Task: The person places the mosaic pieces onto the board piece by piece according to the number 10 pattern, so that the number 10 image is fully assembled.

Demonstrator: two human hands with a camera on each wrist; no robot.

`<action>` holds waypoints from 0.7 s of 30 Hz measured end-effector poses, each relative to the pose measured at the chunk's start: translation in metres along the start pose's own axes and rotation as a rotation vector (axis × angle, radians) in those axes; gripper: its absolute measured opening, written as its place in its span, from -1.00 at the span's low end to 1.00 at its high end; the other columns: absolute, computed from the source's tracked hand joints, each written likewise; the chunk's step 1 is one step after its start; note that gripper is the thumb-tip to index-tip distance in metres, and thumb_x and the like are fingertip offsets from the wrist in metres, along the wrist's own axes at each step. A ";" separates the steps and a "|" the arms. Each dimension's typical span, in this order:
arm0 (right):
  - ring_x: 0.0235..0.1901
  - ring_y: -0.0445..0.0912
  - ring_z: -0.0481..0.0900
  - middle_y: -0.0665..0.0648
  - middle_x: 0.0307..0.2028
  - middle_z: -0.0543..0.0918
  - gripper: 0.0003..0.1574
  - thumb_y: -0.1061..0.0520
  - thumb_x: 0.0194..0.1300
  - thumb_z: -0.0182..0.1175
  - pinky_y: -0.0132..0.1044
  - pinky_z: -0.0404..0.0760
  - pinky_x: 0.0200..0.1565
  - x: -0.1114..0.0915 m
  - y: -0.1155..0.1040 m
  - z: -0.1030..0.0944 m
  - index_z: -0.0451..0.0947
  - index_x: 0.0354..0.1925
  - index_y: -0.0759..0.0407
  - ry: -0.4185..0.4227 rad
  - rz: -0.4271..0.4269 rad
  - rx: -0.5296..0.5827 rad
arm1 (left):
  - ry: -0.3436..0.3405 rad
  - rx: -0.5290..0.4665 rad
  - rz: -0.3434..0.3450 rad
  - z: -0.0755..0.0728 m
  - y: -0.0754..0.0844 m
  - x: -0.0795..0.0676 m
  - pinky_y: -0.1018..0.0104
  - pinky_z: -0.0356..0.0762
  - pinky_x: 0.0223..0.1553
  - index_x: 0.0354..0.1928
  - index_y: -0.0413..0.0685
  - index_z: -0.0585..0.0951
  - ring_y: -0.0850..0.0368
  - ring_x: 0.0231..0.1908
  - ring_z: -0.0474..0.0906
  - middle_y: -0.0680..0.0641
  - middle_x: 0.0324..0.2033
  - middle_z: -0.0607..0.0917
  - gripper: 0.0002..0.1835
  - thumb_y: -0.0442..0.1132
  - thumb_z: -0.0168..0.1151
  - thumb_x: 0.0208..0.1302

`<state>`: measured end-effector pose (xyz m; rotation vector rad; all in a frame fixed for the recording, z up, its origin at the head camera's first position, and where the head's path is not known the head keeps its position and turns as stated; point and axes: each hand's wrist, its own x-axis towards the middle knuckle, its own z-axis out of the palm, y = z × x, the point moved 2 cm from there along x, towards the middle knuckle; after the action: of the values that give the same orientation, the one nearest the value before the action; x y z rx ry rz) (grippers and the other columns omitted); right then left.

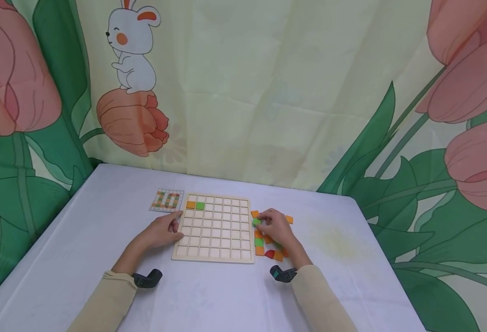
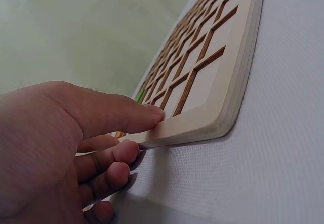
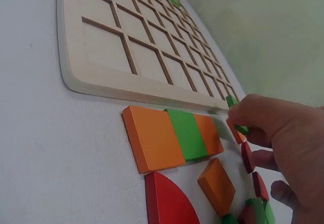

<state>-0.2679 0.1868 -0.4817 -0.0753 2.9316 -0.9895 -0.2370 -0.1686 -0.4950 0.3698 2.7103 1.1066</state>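
A pale wooden grid board lies on the table between the hands. At its left edge is my left hand, its thumb resting on the rim and its other fingers loosely bent beside the edge. An orange square tile and a green square tile sit side by side in the second row from the far edge. Off the board's right edge, my right hand pinches another green tile between thumb and fingertips; the hand partly covers it.
Beside the board's right edge lie several loose tiles: orange squares, a green square and red quarter-round pieces. A pattern card with a coloured grid lies at the far left of the board. A printed curtain hangs behind the white-covered table.
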 end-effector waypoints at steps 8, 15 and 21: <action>-0.19 -0.07 0.45 0.06 -0.16 0.64 -0.68 0.07 0.17 0.35 -0.32 0.49 -0.19 -0.002 -0.013 0.002 0.69 -0.07 0.06 0.000 -0.092 0.108 | -0.006 -0.001 -0.003 0.001 0.003 0.000 0.35 0.26 -0.42 0.37 -0.33 0.25 0.16 -0.42 0.33 -0.02 -0.40 0.47 -0.21 -0.24 0.33 0.13; -0.20 -0.08 0.46 0.04 -0.16 0.65 -0.68 0.07 0.20 0.33 -0.37 0.50 -0.27 -0.003 -0.029 0.010 0.69 -0.05 0.02 -0.044 -0.150 0.136 | -0.012 -0.004 -0.019 0.001 0.004 -0.001 0.35 0.26 -0.43 0.39 -0.34 0.22 0.15 -0.42 0.33 -0.02 -0.39 0.47 -0.20 -0.23 0.33 0.14; -0.25 -0.12 0.49 0.02 -0.12 0.67 -0.72 0.06 0.20 0.33 -0.40 0.50 -0.30 0.000 -0.043 0.021 0.70 -0.08 0.02 -0.066 -0.227 0.146 | -0.008 0.001 -0.019 0.000 0.003 -0.003 0.36 0.26 -0.43 0.39 -0.35 0.22 0.15 -0.42 0.33 -0.02 -0.39 0.47 -0.20 -0.24 0.33 0.15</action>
<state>-0.2658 0.1402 -0.4725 -0.4339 2.8264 -1.2008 -0.2341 -0.1676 -0.4930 0.3468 2.7012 1.0965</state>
